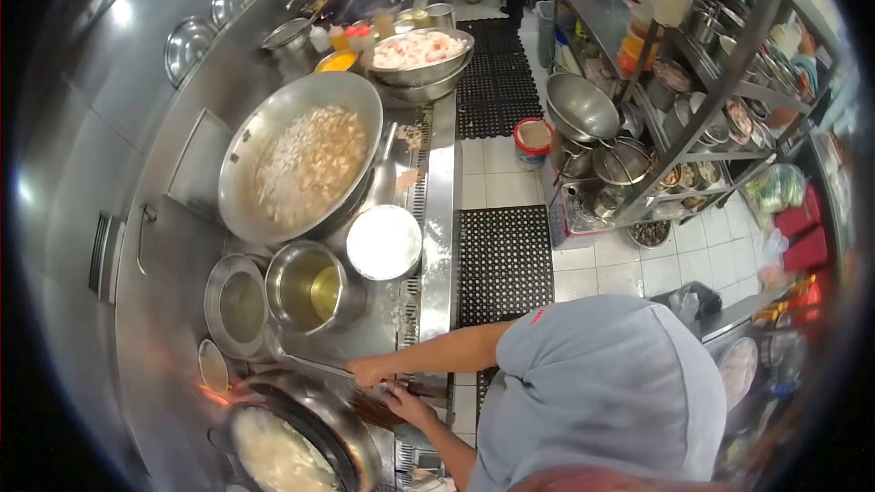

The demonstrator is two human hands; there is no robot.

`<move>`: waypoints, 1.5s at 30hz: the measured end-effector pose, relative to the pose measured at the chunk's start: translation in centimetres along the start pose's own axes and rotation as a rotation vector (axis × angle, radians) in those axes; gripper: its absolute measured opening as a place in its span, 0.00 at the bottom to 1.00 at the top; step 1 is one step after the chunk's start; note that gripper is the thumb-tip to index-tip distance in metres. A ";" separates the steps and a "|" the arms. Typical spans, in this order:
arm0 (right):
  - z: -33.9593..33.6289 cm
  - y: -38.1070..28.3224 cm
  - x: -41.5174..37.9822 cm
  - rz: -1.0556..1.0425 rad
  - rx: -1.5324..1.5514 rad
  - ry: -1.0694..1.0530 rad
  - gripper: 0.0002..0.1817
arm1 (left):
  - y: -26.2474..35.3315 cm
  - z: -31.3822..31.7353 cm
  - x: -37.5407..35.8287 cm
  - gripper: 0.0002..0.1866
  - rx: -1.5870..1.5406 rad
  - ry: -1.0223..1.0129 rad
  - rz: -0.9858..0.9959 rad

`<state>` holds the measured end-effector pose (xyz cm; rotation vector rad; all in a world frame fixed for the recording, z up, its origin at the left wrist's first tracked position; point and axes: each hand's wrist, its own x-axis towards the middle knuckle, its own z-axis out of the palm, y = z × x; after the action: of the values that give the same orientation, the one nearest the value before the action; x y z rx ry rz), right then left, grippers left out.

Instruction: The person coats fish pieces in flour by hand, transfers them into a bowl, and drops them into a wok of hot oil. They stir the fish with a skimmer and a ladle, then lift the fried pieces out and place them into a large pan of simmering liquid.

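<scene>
My right hand [369, 371] is closed around a long metal handle [314, 364] that slants left toward the steel pot; the tool's head does not show. My left hand [410, 405] is just below, its fingers curled by a dark wooden handle end [430, 390]; I cannot tell what it grips. Brown bristles [372, 410] stand beneath both hands. A wok [355, 428] sits at the lower left, with a dark-rimmed pan of white food [283, 451] overlapping it. Above are a steel pot of yellowish oil [305, 287] and a round strainer-like pan [239, 305].
A very large bowl of chopped food [305, 159] stands farther along the counter, beside a bowl of white powder [383, 241]. Steel basins of pale pieces [419, 50] are beyond. Flames [214, 394] show near the wok. Black mats [506, 255] and a loaded rack [711, 82] lie across the aisle.
</scene>
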<state>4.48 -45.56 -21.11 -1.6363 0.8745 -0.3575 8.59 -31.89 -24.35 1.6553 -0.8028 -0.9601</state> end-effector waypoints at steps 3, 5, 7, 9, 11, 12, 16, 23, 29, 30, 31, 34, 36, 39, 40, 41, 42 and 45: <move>1.5 2.3 5.7 -0.163 -0.097 0.140 0.18 | 1.9 -0.9 -2.0 0.24 -0.451 -0.037 -0.246; 1.3 1.5 9.9 -0.238 -0.072 0.232 0.17 | 0.4 -1.5 -1.8 0.21 -0.396 0.003 -0.279; -3.3 -6.0 7.1 -0.101 0.306 0.117 0.20 | -0.7 -1.4 -1.6 0.19 -0.346 0.059 -0.314; -4.1 -8.5 4.7 -0.057 0.586 -0.012 0.23 | -1.1 -1.4 -1.2 0.18 -0.317 -0.047 -0.219; -3.2 -7.8 4.4 -0.163 -0.071 0.236 0.27 | -1.7 -1.4 -0.4 0.16 -0.305 -0.054 -0.211; -3.1 -7.3 4.7 -0.209 -0.038 0.300 0.26 | -2.2 -1.4 -0.3 0.14 -0.301 -0.060 -0.204; -5.7 -8.9 7.5 -0.330 -0.708 -0.053 0.13 | -2.8 -0.8 -0.4 0.09 -0.107 -0.119 -0.086; -7.4 -11.9 11.6 0.124 -0.062 0.163 0.16 | -3.1 0.7 -1.3 0.09 -0.278 0.092 -0.287; -9.5 -11.2 19.6 0.152 0.008 0.084 0.10 | -2.8 0.3 -2.7 0.06 -0.254 0.136 -0.204; -10.3 -9.9 21.2 0.183 0.471 -0.022 0.09 | -3.0 0.4 -2.8 0.08 -0.279 0.117 -0.184; -10.7 -9.0 21.8 0.218 0.935 -0.130 0.09 | -3.7 0.5 -3.2 0.08 -0.280 0.126 -0.187; -11.6 -11.1 18.5 0.398 1.384 -0.208 0.11 | -7.1 1.4 -3.8 0.15 0.020 0.130 0.046; -11.8 -11.6 16.2 0.368 1.408 -0.218 0.11 | -8.5 2.3 -3.7 0.22 0.127 0.150 0.088; -12.1 -11.7 13.3 0.318 1.366 -0.318 0.10 | -5.0 2.1 -4.7 0.30 0.444 0.060 0.152; -12.2 -12.4 11.8 0.301 1.371 -0.296 0.10 | -4.9 2.4 -4.7 0.30 0.444 0.040 0.167; -12.2 -13.4 9.6 0.312 1.296 -0.292 0.10 | -5.3 2.6 -4.9 0.32 0.545 0.037 0.192; -11.8 -13.9 7.7 0.323 1.226 -0.281 0.10 | -5.6 2.7 -5.2 0.35 0.648 0.029 0.219; -10.3 -13.0 3.8 0.280 1.363 -0.439 0.10 | -7.2 2.4 -4.5 0.40 0.916 -0.094 0.250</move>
<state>4.84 -55.12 -7.08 -0.2854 0.3161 -0.2670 4.72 -27.16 -30.72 2.1912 -1.6295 -0.5005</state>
